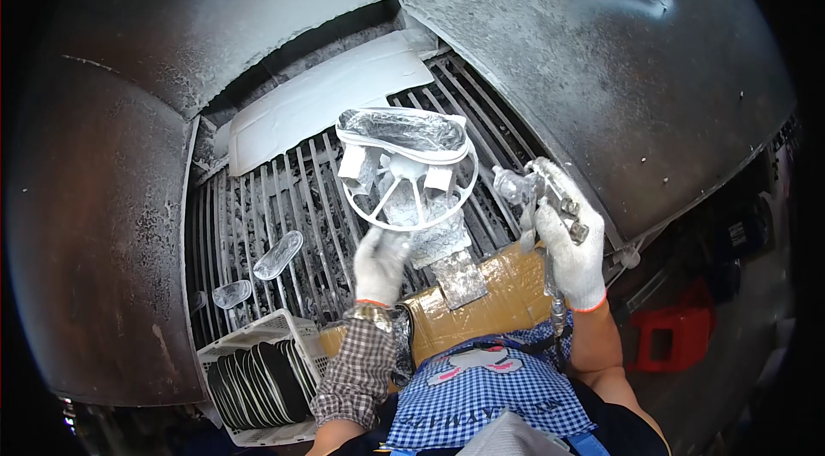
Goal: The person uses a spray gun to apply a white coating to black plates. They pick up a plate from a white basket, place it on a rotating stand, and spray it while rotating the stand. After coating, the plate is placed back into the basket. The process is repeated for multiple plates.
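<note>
A white spoked wheel (418, 204) stands over the slatted grate at the centre. On its upright supports rests a long oval piece (402, 131) with a white rim and a middle covered in clear, wrinkled film. My left hand (381, 265), in a white glove, is closed at the wheel's near rim, its fingertips partly hidden there. To the right of the wheel, my gloved right hand (571, 237) is wrapped round a metal spray gun (520, 189), whose nozzle points left toward the oval piece.
A grey-white sheet (331, 99) covers the grate's far part. Clear oval pieces (278, 256) lie at left. A white basket (305, 337) holds several dark, pale-edged pieces. Brown taped cardboard (507, 288) covers the near edge. Metal walls (601, 52) enclose the booth; a red stool (673, 337) stands right.
</note>
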Available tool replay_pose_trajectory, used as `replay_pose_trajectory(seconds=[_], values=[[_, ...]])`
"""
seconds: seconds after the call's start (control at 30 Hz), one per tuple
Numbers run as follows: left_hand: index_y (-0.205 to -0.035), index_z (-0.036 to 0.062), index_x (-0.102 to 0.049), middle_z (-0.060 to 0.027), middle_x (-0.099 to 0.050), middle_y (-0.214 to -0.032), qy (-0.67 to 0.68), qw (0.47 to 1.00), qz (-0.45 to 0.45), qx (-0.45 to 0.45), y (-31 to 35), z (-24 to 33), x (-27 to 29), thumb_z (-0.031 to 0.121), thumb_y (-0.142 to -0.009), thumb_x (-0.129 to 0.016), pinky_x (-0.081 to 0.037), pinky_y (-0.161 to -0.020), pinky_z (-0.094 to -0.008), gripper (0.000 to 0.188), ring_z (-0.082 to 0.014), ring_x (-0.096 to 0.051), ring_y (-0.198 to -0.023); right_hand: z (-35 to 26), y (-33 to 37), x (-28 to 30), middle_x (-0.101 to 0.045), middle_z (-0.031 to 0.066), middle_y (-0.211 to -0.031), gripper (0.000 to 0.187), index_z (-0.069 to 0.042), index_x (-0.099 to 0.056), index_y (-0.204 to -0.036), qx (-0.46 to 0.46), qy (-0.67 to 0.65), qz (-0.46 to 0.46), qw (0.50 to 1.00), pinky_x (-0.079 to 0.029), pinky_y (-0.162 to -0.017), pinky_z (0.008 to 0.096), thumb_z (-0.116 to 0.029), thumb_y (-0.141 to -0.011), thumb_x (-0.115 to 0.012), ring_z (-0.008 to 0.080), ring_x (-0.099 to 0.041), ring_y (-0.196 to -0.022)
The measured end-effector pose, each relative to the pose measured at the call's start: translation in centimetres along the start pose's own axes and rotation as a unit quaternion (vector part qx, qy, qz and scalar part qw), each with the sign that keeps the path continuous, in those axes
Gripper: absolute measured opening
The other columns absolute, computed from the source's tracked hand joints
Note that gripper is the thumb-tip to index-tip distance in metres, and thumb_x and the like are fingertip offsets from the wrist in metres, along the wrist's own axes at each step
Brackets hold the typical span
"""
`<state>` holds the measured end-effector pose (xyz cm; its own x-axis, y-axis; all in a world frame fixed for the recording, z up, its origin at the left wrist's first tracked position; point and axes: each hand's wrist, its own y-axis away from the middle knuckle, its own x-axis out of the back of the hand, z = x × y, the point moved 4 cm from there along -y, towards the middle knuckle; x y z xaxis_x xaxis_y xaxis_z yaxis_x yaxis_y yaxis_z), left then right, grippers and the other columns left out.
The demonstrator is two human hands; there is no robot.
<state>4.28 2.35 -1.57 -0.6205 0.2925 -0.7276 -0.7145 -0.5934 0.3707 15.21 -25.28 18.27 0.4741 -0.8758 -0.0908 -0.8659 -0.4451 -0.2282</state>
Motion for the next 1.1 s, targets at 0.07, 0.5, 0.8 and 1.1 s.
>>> replay_pose_trajectory(seconds=[0.07,0.5,0.8,1.1], values=[[-0.123,-0.0051,-0.061,-0.0248,-0.069,-0.121,0.017,0.999,-0.017,0.038,0.4,-2.1,-0.1,0.016,-0.101,-0.061,-0.061,-0.097,-0.0512,0.03,-0.0399,-0.068,-0.112,-0.3,-0.3,0.0,-0.071,0.0057,-0.098,0.055,0.009,-0.049,-0.154,0.005,0.006,0.022,1.0,-0.053,-0.07,0.0229,-0.01,-0.105,-0.063,0.0062,-0.062,-0.074],[-0.143,-0.0095,-0.053,-0.0332,-0.058,-0.145,0.052,0.995,-0.076,0.029,1.0,-1.4,0.2,0.02,-0.105,-0.055,-0.05,-0.115,-0.0556,0.049,-0.0452,-0.06,-0.134,-0.3,0.4,0.6,-0.071,0.0054,-0.096,0.052,0.009,-0.051,-0.153,-0.019,-0.037,-0.008,0.999,-0.053,-0.07,0.0222,-0.009,-0.106,-0.063,0.0064,-0.063,-0.074],[-0.142,-0.0086,-0.053,-0.0321,-0.059,-0.146,0.036,0.996,-0.077,-0.014,0.8,1.5,0.7,0.022,-0.106,-0.055,-0.054,-0.11,-0.0538,0.047,-0.0448,-0.061,-0.134,0.3,0.6,-0.1,-0.07,0.0048,-0.094,0.053,0.009,-0.05,-0.154,-0.014,-0.058,-0.046,0.997,-0.054,-0.069,0.0226,-0.009,-0.106,-0.064,0.0069,-0.066,-0.078],[-0.132,-0.008,-0.057,-0.0347,-0.059,-0.145,0.041,0.998,-0.025,-0.047,-0.7,4.2,2.2,0.019,-0.103,-0.057,-0.054,-0.11,-0.0574,0.039,-0.0467,-0.06,-0.134,1.8,-0.5,-1.1,-0.071,0.0071,-0.093,0.056,0.008,-0.049,-0.154,-0.027,-0.048,-0.052,0.997,-0.054,-0.07,0.0251,-0.016,-0.106,-0.063,0.0092,-0.064,-0.075]])
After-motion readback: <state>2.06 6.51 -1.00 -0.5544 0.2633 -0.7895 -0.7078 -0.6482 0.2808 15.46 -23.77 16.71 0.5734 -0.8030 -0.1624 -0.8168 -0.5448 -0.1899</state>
